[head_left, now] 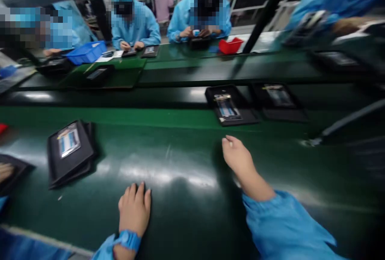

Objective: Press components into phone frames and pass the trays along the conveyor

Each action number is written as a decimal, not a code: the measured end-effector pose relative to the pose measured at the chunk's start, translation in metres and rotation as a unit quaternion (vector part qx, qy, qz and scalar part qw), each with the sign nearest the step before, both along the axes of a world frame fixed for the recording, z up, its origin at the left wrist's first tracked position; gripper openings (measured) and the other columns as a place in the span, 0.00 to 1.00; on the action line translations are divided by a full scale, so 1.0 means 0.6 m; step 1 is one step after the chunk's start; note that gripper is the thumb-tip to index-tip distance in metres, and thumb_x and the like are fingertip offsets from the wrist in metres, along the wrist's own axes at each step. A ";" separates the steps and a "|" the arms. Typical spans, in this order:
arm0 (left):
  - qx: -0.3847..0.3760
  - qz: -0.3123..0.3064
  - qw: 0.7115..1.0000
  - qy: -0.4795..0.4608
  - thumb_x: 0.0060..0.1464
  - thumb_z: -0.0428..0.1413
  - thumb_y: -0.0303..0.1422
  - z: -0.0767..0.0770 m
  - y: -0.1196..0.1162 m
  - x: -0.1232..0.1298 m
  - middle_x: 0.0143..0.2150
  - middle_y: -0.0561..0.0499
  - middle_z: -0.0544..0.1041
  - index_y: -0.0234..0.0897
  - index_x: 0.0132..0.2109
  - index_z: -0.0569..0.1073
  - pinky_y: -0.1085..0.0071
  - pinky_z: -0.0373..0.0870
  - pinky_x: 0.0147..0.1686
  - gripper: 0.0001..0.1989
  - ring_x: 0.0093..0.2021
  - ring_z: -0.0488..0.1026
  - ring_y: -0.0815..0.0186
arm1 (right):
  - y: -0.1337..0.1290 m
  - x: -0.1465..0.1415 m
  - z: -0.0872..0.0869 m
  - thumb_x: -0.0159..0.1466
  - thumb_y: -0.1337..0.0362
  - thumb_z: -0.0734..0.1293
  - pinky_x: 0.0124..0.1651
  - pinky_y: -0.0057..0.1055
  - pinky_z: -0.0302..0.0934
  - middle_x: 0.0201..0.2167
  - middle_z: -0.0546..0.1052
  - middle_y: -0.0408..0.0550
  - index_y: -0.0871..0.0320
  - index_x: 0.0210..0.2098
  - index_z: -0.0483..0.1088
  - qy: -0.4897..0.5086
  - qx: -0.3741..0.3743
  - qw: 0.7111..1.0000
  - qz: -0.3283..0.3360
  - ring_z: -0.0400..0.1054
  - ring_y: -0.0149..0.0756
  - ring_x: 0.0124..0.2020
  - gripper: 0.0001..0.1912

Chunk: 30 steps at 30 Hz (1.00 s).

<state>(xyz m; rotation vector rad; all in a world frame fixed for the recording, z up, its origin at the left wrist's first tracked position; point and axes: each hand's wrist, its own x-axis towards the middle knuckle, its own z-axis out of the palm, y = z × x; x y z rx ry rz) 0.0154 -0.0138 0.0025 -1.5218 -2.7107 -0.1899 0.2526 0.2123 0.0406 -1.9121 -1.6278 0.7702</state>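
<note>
A black, shallow rectangular tray [247, 115] sat beyond the wearer's right hand [237, 154], near the far side of a glossy dark-green work surface [180, 220]. In it lay a flat rectangular device [227, 107] with a silver and pale-blue face. That hand was held out toward the tray, just short of it, its fingers curled in; from where I stood I couldn't tell whether they were closed on anything. A loose light-blue sleeve [285, 224] reached almost to its wrist.

Just right of that tray stood a second black tray [285, 113] carrying a similar, blurred device. The wearer's left hand [134, 208] rested palm down on the green surface, well apart from both, relaxed and released, with a blue band [130, 240] around the wrist.

Farther left, two stacked black trays [76, 162] lay askew, another device on the top one. At the left edge I saw a co-worker's hand [5, 171] over a dark tray.

Across the line, co-workers in light-blue clothing bent over small work, between a blue plastic bin [86, 53] and a red plastic bin [230, 46].
</note>
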 end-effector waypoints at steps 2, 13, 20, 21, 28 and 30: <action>-0.002 -0.033 0.997 0.068 0.54 0.42 0.39 -0.012 0.010 0.002 0.45 0.41 0.71 0.36 0.45 0.71 0.57 0.58 0.45 0.19 0.48 0.64 0.53 | 0.044 0.021 0.008 0.60 0.64 0.54 0.46 0.43 0.56 0.41 0.70 0.59 0.63 0.45 0.66 -0.163 0.034 0.986 0.023 0.63 0.48 0.44 0.17; 0.007 -0.040 0.986 0.164 0.53 0.44 0.35 -0.014 0.008 0.013 0.44 0.43 0.72 0.38 0.42 0.73 0.59 0.59 0.43 0.16 0.46 0.65 0.55 | 0.161 0.077 0.019 0.63 0.60 0.45 0.34 0.45 0.55 0.57 0.51 0.62 0.57 0.53 0.59 -0.283 -0.131 0.950 0.011 0.54 0.64 0.48 0.24; 0.004 -0.004 0.993 0.116 0.53 0.46 0.36 -0.022 0.014 0.017 0.46 0.46 0.72 0.42 0.45 0.71 0.58 0.58 0.44 0.15 0.48 0.64 0.54 | 0.122 0.006 0.080 0.64 0.64 0.46 0.27 0.36 0.56 0.42 0.67 0.61 0.61 0.46 0.63 -0.386 -0.059 0.908 0.150 0.65 0.51 0.37 0.20; 0.007 -0.006 0.994 0.104 0.52 0.46 0.36 -0.022 0.015 0.018 0.46 0.46 0.71 0.42 0.45 0.71 0.58 0.58 0.44 0.15 0.48 0.64 0.54 | 0.105 -0.006 0.091 0.64 0.65 0.47 0.27 0.35 0.56 0.38 0.69 0.61 0.62 0.44 0.64 -0.409 -0.036 0.895 0.174 0.66 0.50 0.36 0.19; 0.015 0.021 1.000 -0.011 0.54 0.45 0.37 0.019 0.029 0.027 0.48 0.44 0.70 0.39 0.46 0.71 0.56 0.58 0.47 0.16 0.49 0.63 0.54 | -0.117 -0.085 0.077 0.60 0.64 0.57 0.33 0.37 0.60 0.29 0.74 0.58 0.64 0.32 0.69 -0.326 -0.026 0.842 0.429 0.69 0.47 0.33 0.12; 0.023 0.025 0.997 -0.067 0.56 0.43 0.37 0.028 0.026 0.025 0.47 0.46 0.71 0.38 0.44 0.71 0.57 0.57 0.49 0.16 0.51 0.62 0.54 | -0.198 -0.115 0.058 0.60 0.63 0.57 0.35 0.35 0.60 0.29 0.75 0.56 0.63 0.32 0.70 -0.244 -0.021 0.849 0.469 0.69 0.46 0.33 0.13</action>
